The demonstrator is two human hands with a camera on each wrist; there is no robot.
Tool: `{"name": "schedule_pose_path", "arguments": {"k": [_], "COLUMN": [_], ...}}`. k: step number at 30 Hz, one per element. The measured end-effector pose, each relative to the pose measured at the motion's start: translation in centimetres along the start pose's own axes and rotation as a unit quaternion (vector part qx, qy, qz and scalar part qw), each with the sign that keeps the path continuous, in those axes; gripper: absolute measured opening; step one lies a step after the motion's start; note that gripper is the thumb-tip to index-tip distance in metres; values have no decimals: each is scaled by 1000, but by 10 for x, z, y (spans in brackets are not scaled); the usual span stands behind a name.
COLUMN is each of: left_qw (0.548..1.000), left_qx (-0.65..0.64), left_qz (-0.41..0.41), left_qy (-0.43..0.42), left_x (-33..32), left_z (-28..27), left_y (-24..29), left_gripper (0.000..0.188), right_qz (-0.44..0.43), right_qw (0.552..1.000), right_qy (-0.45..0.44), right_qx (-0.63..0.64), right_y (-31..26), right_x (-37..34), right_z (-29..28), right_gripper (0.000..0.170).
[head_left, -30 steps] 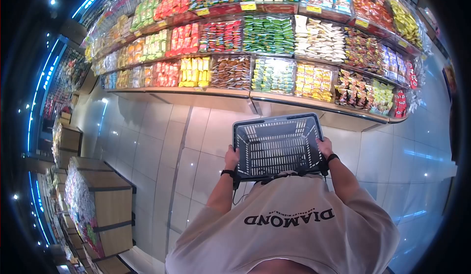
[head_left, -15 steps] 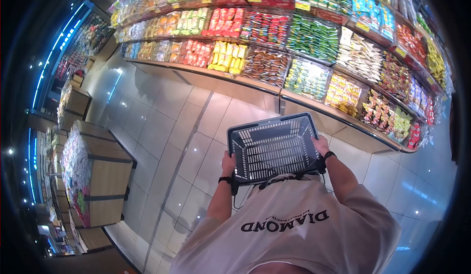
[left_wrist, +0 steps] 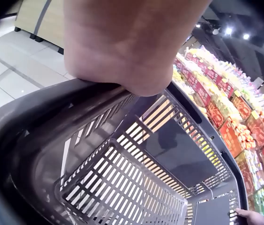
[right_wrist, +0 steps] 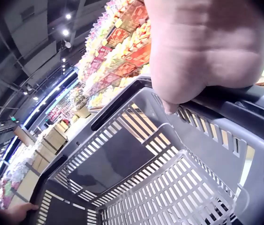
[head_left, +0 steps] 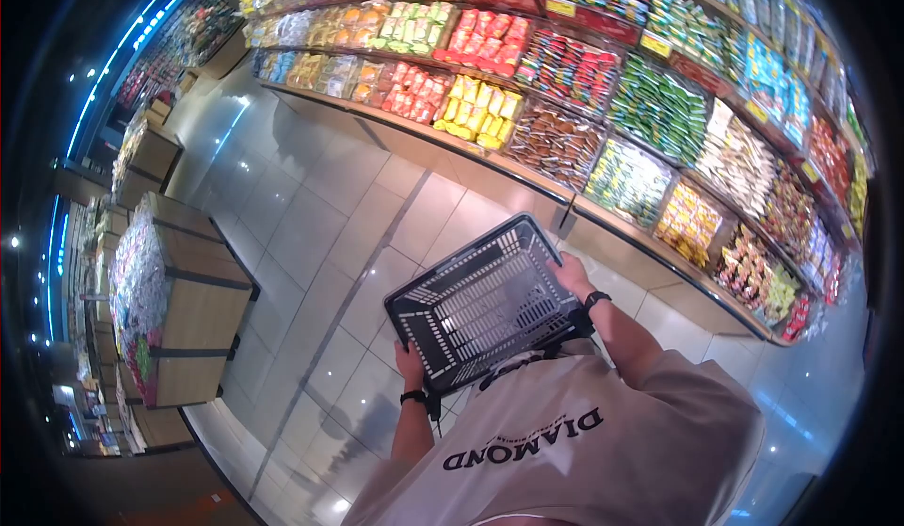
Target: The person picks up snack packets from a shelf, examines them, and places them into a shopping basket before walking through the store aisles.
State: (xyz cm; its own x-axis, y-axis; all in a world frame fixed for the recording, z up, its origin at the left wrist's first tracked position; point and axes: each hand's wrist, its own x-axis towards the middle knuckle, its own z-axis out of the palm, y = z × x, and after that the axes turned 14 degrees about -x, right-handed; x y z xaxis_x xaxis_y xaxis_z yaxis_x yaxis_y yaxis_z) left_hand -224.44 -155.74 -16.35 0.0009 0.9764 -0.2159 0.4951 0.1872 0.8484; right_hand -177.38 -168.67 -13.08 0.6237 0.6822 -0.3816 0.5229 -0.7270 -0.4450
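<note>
A dark grey plastic shopping basket (head_left: 490, 305) with slotted walls and floor is held in front of the body, nothing inside it. My left hand (head_left: 409, 364) grips its rim at the left short side. On the opposite short side my right hand (head_left: 569, 274) holds the rim. In the left wrist view the heel of the left hand (left_wrist: 118, 61) lies over the basket's edge, its fingers hidden on the outer side. The right wrist view shows the right hand (right_wrist: 207, 56) over the rim likewise, with one fingertip showing below the palm.
Tiered shelves of packaged snacks (head_left: 565, 140) curve across the front and right, their wooden base (head_left: 424, 149) near the basket. Wooden display bins (head_left: 198, 319) heaped with wrapped goods stand to the left. Pale floor tiles (head_left: 311, 196) run between them.
The view has turned to the left, so the shelves slant down to the right. The basket has tilted and shifted left in the head view, both hands still gripping it.
</note>
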Motion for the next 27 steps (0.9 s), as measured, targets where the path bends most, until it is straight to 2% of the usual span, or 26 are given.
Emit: {"name": "schedule_pose_path", "arguments": {"k": [2,4,7,8,10,12,15,17,19,22,25,27], "left_qw": [999,998,993,991,988,984,984,983,979,977,980,981], "left_qx": [-28,0,-40,-22,15,80,102,108,162,183,169,166], "left_qz": [-16,-35,-56,-56,-67,-80,-75,-86,-57,-38,-18,-24], "left_qy": [19,55,101,120,141,138,126,119,113,106,105,95], "left_x": [6,11,30,43,60,90,130,161,183,207,237,267], "left_z": [-11,-20,-27,-30,-36,-38,-38,-36,-29,-17,-7,-3], "left_y": [-4,7,27,17,32,55,106,136,160,174,166,163], "left_gripper": [48,38,35,35,36,38,40,42,45,48,50,48], "right_qz": [-24,-48,-87,-95,-101,-114,-109,-60,-50,-37,-27,-4], "right_qw": [1000,999,994,994,992,990,985,978,976,976,974,983], "right_qy": [-18,-23,-61,-60,-62,-77,-106,-153,-149,-135,-126,-123], "right_qx": [-8,-6,11,12,32,36,86,128,148,169,185,135], "right_y": [-29,-58,-96,-112,-137,-145,-135,-136,-130,-137,-150,-163], "right_x": [19,45,88,102,125,153,193,205,214,230,249,264], "right_z": [3,10,16,17,18,27,50,43,43,35,38,39], "right_gripper": [46,45,43,43,39,38,38,38,39,40,40,40]}}
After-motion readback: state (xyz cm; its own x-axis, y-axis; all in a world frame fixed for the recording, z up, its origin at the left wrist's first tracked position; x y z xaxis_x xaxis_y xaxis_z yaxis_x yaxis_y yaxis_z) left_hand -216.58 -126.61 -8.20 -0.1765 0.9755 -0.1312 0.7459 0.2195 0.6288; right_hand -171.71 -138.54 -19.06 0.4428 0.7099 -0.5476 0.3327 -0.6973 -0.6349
